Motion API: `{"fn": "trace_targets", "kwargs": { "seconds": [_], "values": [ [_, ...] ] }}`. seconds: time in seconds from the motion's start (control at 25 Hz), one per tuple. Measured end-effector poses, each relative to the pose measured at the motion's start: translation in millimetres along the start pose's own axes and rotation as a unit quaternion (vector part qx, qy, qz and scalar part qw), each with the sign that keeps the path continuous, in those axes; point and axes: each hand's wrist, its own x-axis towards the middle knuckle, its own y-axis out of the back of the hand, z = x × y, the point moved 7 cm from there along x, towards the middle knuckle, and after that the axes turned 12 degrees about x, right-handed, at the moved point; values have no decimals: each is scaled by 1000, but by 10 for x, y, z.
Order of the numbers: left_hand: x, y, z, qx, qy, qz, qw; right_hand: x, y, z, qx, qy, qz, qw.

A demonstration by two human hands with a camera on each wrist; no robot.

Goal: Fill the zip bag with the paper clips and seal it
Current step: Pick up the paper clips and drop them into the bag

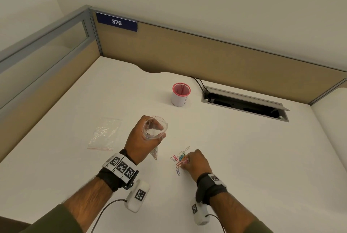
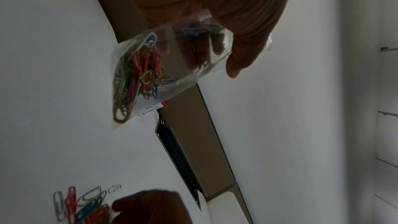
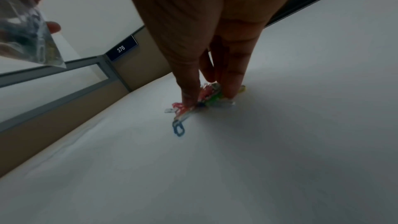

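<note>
My left hand (image 1: 144, 135) grips a small clear zip bag (image 1: 155, 126) above the desk and keeps its mouth spread open. Several coloured paper clips (image 2: 137, 74) sit in the bag's lower corner. To the right a loose pile of coloured paper clips (image 1: 179, 158) lies on the white desk (image 1: 244, 157). My right hand (image 1: 195, 161) is down on the pile, thumb and fingertips (image 3: 189, 98) pinching a bunch of clips (image 3: 208, 96) against the desk. A blue clip (image 3: 178, 129) lies just in front of the thumb.
A second clear zip bag (image 1: 105, 134) lies flat on the desk at the left. A white cup with a pink rim (image 1: 180, 94) stands behind the hands. An open cable hatch (image 1: 244, 103) sits at the back right. Partition walls (image 1: 206, 54) close the desk at back and left.
</note>
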Motion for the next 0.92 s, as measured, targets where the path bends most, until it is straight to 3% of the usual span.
{"fn": "trace_targets", "kwargs": {
  "seconds": [0.12, 0.32, 0.48, 0.6, 0.72, 0.8, 0.92],
  "values": [
    [17, 44, -8, 1, 2, 4, 1000, 145, 183, -120, -9, 40, 26, 999],
    [9, 97, -6, 10, 0, 11, 1000, 170, -44, -258, -99, 119, -89, 984],
    [16, 89, -8, 4, 1, 14, 1000, -6, -141, -271, -128, 188, -94, 969],
    [16, 79, -15, -3, -3, 14, 1000, -46, 33, -121, -98, 156, -73, 980],
    [20, 65, -41, -2, 1, 13, 1000, -92, 38, -28, -104, 103, -101, 984],
    [23, 48, -24, -2, 5, 12, 1000, -115, -102, -117, -126, 110, -117, 979],
    [24, 41, -20, -5, 4, 8, 1000, -73, -247, -278, -146, 134, -89, 976]
  ]
}}
